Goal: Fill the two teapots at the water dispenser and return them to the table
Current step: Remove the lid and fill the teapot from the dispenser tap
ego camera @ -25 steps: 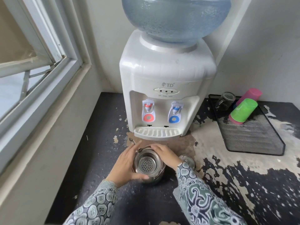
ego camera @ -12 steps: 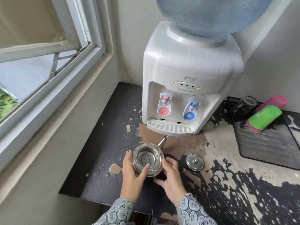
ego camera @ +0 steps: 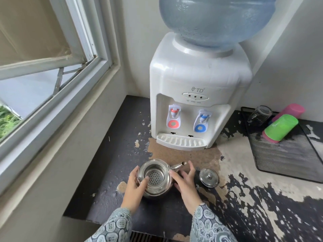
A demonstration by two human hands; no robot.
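Lidless steel teapot (ego camera: 153,179) with perforated strainer insert held on worn black counter (ego camera: 108,163), at 6 o'clock of white water dispenser (ego camera: 195,95).
Pot gripped by left hand (ego camera: 135,189), thumb over rim; right hand (ego camera: 186,185) open, fingertips touching its side. Round steel lid (ego camera: 209,177) seen at 3 o'clock.

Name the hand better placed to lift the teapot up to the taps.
Left. The left hand already wraps the teapot, thumb over its rim; the right hand lies open beside it.
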